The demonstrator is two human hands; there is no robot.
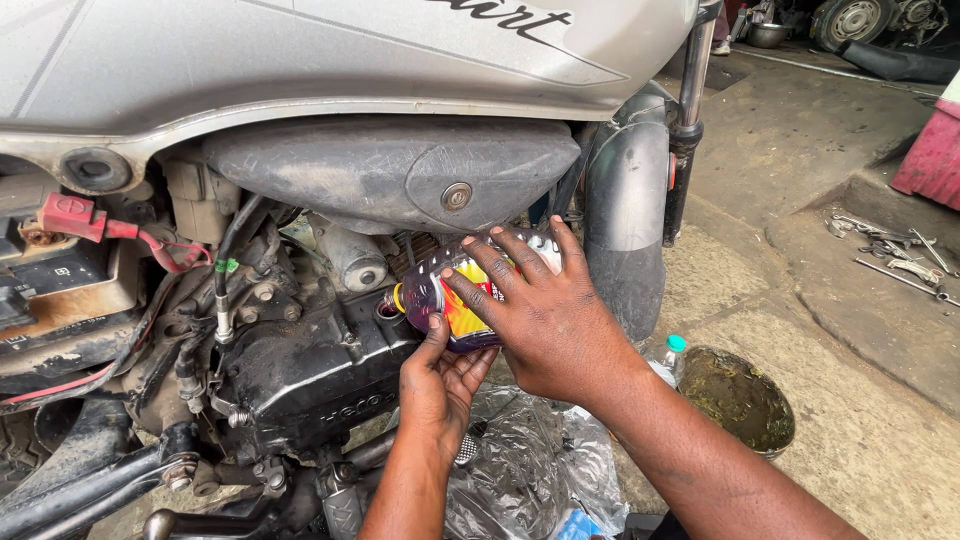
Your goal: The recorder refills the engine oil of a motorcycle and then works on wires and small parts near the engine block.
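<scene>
Presently both hands are on a clear plastic bottle (455, 290) of purplish fluid with a yellow-and-red label, held on its side with the neck tipped down to the left. The right hand (545, 320) lies over the top of the bottle, fingers spread flat across the label. The left hand (440, 385) cups it from beneath, thumb up against the lower side and fingers curled under. The bottle's yellow-collared mouth sits at, or just inside, a filler opening (385, 310) on top of the black engine casing (310, 375) of a silver motorcycle; whether fluid is flowing cannot be told. Judged from this, the pouring step is in hand; it calls for a steady tilt and the neck kept seated in the opening, since a slip would spill over the casing. Crumpled clear plastic sheeting (530, 470) lies on the ground below the hands. To the right a round basin (740, 400) holds dark greenish liquid, with a small capped bottle (668, 358) just beside it. Loose hand tools (895, 255) lie well apart on the concrete floor (850, 440).
</scene>
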